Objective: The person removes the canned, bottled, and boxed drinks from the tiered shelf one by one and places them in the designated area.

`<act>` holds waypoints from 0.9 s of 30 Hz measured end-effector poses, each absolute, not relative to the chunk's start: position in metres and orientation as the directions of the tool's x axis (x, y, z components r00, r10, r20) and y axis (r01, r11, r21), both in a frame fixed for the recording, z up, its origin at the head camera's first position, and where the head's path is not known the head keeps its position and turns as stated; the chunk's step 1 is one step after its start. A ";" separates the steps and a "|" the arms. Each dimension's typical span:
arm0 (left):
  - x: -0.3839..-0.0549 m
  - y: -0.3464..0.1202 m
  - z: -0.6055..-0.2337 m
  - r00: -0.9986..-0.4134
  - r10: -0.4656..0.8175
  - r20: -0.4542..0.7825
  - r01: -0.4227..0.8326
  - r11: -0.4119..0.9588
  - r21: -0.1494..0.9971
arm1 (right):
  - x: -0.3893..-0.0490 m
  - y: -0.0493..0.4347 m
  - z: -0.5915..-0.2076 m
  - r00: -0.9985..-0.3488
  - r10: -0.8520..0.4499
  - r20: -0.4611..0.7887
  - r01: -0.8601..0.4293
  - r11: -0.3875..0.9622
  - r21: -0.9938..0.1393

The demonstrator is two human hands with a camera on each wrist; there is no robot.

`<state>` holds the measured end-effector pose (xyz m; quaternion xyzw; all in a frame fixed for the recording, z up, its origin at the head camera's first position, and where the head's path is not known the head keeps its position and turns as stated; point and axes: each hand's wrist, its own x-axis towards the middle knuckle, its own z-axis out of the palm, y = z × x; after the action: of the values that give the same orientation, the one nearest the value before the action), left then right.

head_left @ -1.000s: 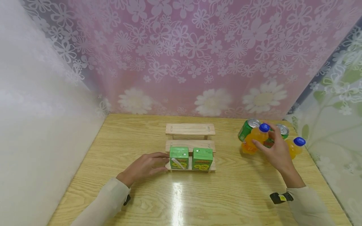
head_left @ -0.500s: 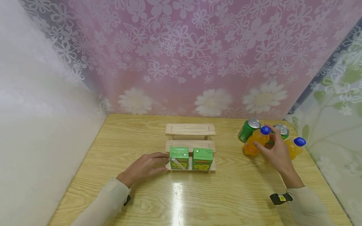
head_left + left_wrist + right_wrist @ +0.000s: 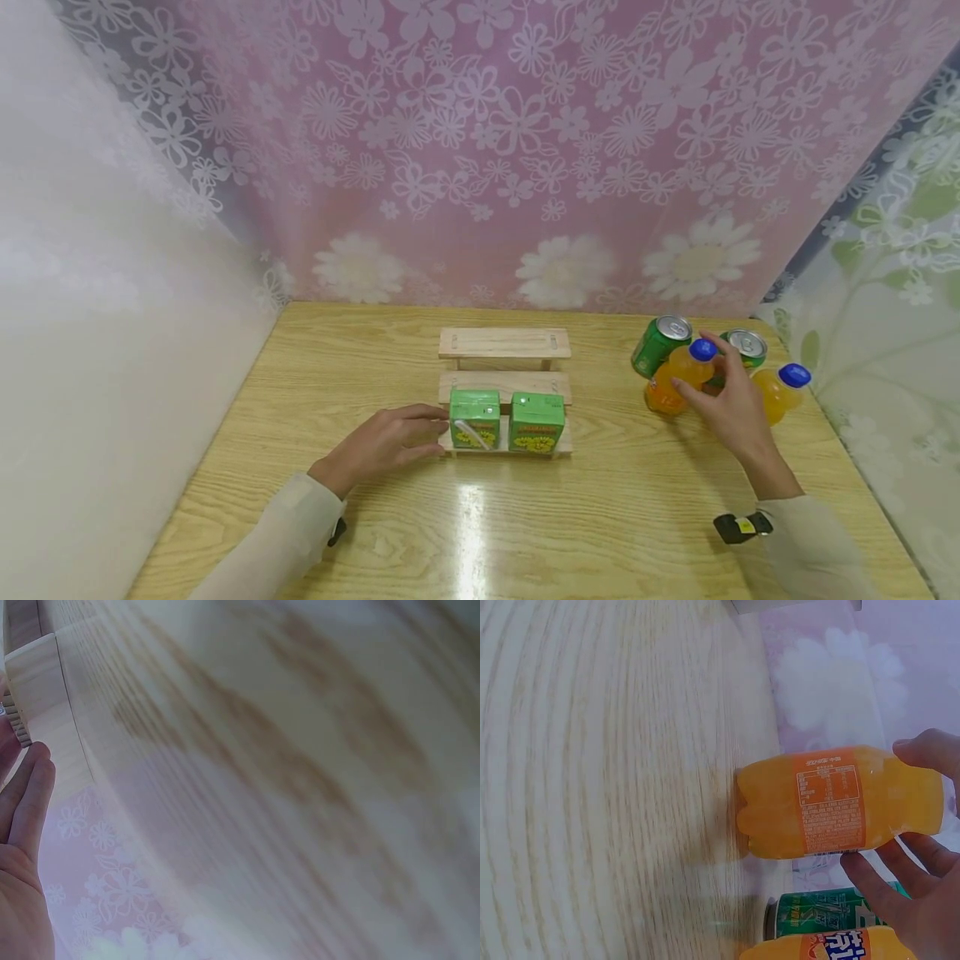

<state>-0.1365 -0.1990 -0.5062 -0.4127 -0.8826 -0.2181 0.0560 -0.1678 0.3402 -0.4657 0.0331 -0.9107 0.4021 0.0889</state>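
My right hand [image 3: 738, 408] grips an orange soda bottle [image 3: 671, 383] with a blue cap by its upper part, thumb on one side and fingers on the other. In the right wrist view the orange soda bottle [image 3: 832, 802] shows its label, base close to the tabletop; whether it touches is unclear. My left hand [image 3: 386, 442] lies at the left end of a small stepped wooden rack [image 3: 506, 383], fingers extended, fingertips at its edge next to a green juice box [image 3: 476, 417]. A second green juice box [image 3: 536, 422] stands beside it on the lowest step. The left wrist view shows straight fingers [image 3: 30, 802] near wood.
Behind the held bottle stands a green can [image 3: 658, 346]; another green can [image 3: 747, 346] is partly hidden by my right hand. A second orange bottle [image 3: 780, 392] stands at the right. A flowered curtain [image 3: 480, 167] closes off the wooden table's [image 3: 360, 358] back.
The gripped bottle has come down slightly and shifted a little to the right, with my right hand. My left hand, the rack and the juice boxes have stayed in place.
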 end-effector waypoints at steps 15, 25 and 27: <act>-0.137 -0.199 -0.506 -0.667 0.701 0.253 0.737 0.573 0.358 | -0.167 0.340 -0.465 -0.982 0.005 0.186 -0.131 0.692 -0.710; -0.137 -0.199 -0.506 -0.666 0.703 0.249 0.739 0.576 0.351 | -0.167 0.336 -0.454 -0.969 0.012 0.246 -0.176 0.666 -0.725; -0.137 -0.199 -0.506 -0.663 0.703 0.256 0.742 0.574 0.347 | -0.166 0.334 -0.451 -0.966 0.016 0.258 -0.183 0.664 -0.725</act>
<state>-0.1369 -0.1986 -0.5056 -0.4078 -0.8859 -0.2164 0.0447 -0.1661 0.3340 -0.4507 0.0460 -0.9040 0.4071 0.1222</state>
